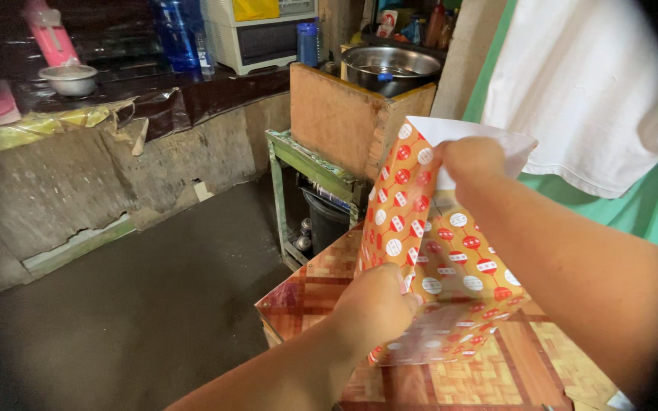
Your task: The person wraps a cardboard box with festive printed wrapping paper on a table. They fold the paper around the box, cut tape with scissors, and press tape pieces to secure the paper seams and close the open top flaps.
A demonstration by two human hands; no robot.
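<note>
Person holds orange gift-wrap sheet (439, 251) w/ red & white dots upright over woven-pattern table (512, 373). Left hand (375, 304) closed tight on sheet's lower edge; right hand (472, 161) pinches top edge, white underside showing. Steel basin (390, 67) sits behind, well apart.

An orange paper bag (436, 251) dotted with red and white circles, white inside, stands tilted on the woven-pattern table (519, 373), near its left corner.
</note>
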